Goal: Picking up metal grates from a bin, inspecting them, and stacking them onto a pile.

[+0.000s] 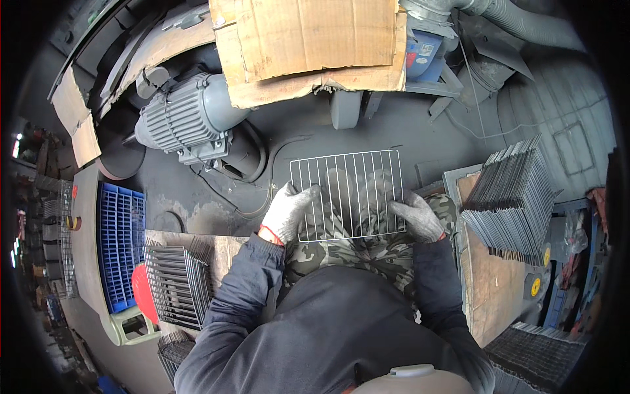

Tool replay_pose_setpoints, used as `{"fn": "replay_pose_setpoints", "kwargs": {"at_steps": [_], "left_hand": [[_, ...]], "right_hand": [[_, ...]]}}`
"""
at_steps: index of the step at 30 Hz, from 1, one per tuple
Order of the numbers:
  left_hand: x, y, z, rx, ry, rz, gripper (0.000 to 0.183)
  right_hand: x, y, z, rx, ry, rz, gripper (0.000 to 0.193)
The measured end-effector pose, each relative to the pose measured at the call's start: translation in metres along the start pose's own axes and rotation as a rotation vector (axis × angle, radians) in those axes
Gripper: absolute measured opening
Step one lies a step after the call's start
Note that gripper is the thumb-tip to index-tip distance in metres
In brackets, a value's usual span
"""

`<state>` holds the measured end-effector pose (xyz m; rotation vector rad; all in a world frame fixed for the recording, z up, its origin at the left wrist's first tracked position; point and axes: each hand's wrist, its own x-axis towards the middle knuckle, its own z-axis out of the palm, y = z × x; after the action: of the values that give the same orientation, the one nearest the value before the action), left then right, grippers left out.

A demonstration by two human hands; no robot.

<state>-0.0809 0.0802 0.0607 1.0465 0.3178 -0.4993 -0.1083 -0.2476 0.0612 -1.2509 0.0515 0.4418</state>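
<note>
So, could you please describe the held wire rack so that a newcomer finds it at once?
Start from the large cardboard at the top centre and go down to the camouflage trousers. Over them, the left hand and right hand hold the wire rack by opposite sides. Unlike the left-side stack and right-side stack of darker racks, it is single.

- A wire rack (348, 196), thin, bright and silvery, with a rectangular outer frame.
- Slim parallel bars span it from far edge to near edge, with open gaps between.
- It is gripped at both sides, its far edge slightly slanted.
- It sits right of the gray motor (177, 118), nearer the person.
</note>
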Motion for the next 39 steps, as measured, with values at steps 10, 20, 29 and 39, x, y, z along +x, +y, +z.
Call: {"fn": "replay_pose_setpoints", "kwargs": {"at_steps": [10,20,29,39], "left_hand": [[0.014,0.023,-0.029,-0.094,-0.157,-0.055,0.031],[0.058,0.041,-0.041,-0.291,-0.043,-0.056,0.028],[0.116,0.037,-0.004,-0.231,-0.210,-0.108,0.027],[0.106,0.042,-0.009,-0.273,-0.070,-0.124,0.026]], "right_hand": [[0.044,-0.003,-0.033,-0.735,-0.139,-0.245,0.042],[0.130,0.030,-0.069,-0.892,-0.125,-0.532,0.054],[0.094,-0.082,-0.038,-0.332,0.215,0.151,0.035],[0.129,-0.029,-0.080,-0.127,-0.063,-0.095,0.027]]}}
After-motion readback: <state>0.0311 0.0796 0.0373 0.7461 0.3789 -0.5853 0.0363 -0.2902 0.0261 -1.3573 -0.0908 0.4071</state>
